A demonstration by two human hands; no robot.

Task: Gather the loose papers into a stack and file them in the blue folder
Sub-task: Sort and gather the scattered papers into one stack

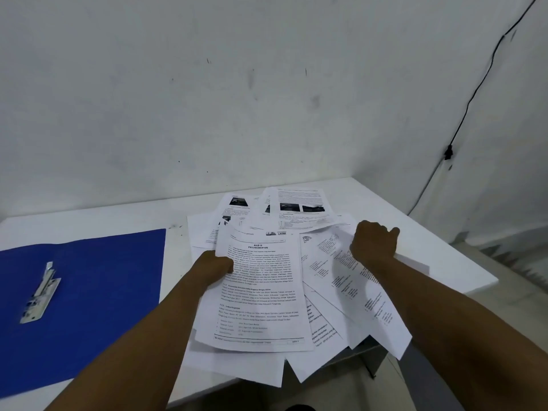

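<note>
Several loose printed papers [264, 292] lie fanned in an untidy pile on the white table [415, 229], some hanging over its front edge. My left hand [215, 266] grips the left edge of the top sheet, with fingers tucked under the pile. My right hand [375, 243] grips the right side of the pile with curled fingers. The blue folder [98, 292] lies open and flat on the table's left side, and its metal clip [41, 293] sits near the middle of it.
A white wall [207, 99] rises right behind the table. A black cable [474, 93] runs down the wall at the right. The table's right corner ends just past my right hand, with floor below.
</note>
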